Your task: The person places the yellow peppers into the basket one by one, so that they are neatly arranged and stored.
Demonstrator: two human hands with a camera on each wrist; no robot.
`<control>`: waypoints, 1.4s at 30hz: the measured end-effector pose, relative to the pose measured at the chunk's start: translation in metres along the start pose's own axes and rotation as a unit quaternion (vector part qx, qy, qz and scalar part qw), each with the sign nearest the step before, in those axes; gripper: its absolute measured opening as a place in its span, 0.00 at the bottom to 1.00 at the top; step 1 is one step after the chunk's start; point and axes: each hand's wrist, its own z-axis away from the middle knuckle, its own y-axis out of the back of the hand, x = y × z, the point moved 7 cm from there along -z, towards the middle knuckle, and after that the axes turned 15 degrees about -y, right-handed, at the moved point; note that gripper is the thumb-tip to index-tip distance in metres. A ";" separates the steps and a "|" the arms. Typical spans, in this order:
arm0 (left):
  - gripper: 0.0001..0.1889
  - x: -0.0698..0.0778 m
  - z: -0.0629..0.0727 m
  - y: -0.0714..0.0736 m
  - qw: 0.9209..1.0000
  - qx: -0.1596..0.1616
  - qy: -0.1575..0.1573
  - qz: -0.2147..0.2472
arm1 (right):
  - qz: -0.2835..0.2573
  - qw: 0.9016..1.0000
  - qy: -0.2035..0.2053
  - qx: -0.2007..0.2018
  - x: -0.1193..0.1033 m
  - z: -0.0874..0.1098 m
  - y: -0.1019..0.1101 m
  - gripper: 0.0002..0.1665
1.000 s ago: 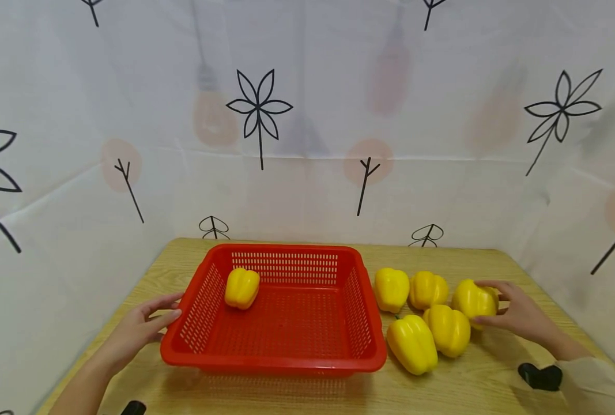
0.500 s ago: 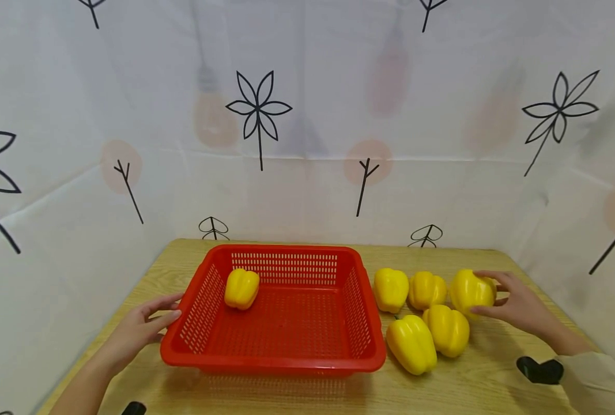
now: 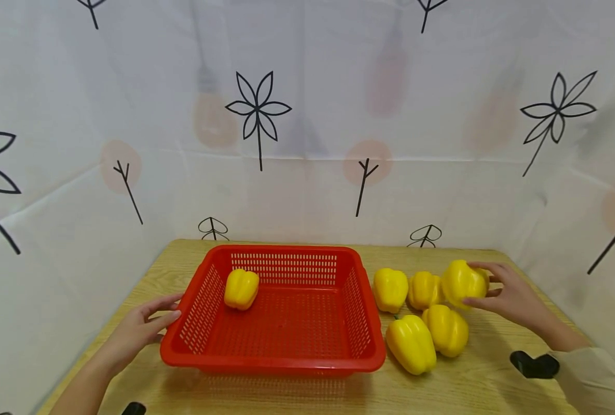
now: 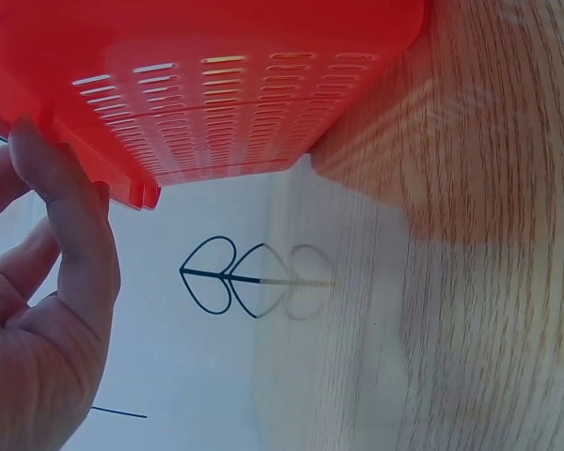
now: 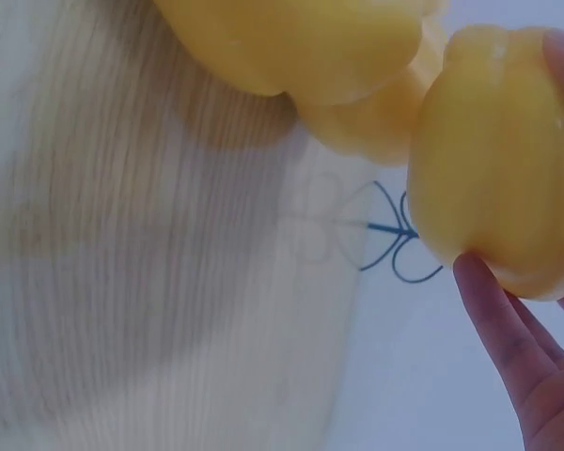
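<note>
In the head view, my right hand (image 3: 514, 294) grips a yellow bell pepper (image 3: 463, 282) between thumb and fingers. The right wrist view shows this bell pepper (image 5: 493, 160) off the wooden surface, fingertips against its sides. My left hand (image 3: 140, 329) touches the outer left rim of a red plastic basket (image 3: 281, 364), its fingers loosely bent. In the left wrist view, the fingertips of the left hand (image 4: 61, 272) meet the basket's rim from outside. One yellow bell pepper (image 3: 242, 289) lies inside the basket, towards its back left.
Right of the basket lie more yellow bell peppers: one at the back (image 3: 391, 290), one beside it (image 3: 424, 290), one in front (image 3: 412, 344) and another (image 3: 446, 331). The wooden table (image 3: 486, 380) ends at a patterned white cloth (image 3: 307, 196) behind.
My right hand has lifted the yellow bell pepper from the right end of the group and moved it up and slightly left. The left hand and the basket have stayed still.
</note>
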 end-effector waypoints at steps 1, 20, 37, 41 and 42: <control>0.32 0.000 0.000 0.000 1.000 0.000 0.001 0.000 | -0.001 1.000 0.004 0.003 -0.002 0.000 0.000 0.40; 0.32 -0.002 0.000 -0.001 1.000 0.000 0.001 0.005 | -0.006 1.000 0.025 0.006 -0.040 -0.001 -0.007 0.40; 0.32 -0.004 0.000 0.000 1.000 -0.005 0.000 0.006 | -0.018 0.998 0.056 0.003 -0.080 0.001 -0.024 0.41; 0.32 -0.002 0.000 0.000 1.000 -0.006 -0.004 0.005 | -0.021 0.998 0.062 -0.001 -0.090 0.002 -0.029 0.40; 0.32 -0.002 0.000 0.000 1.000 -0.006 -0.005 0.005 | -0.022 0.998 0.064 -0.002 -0.093 0.002 -0.031 0.40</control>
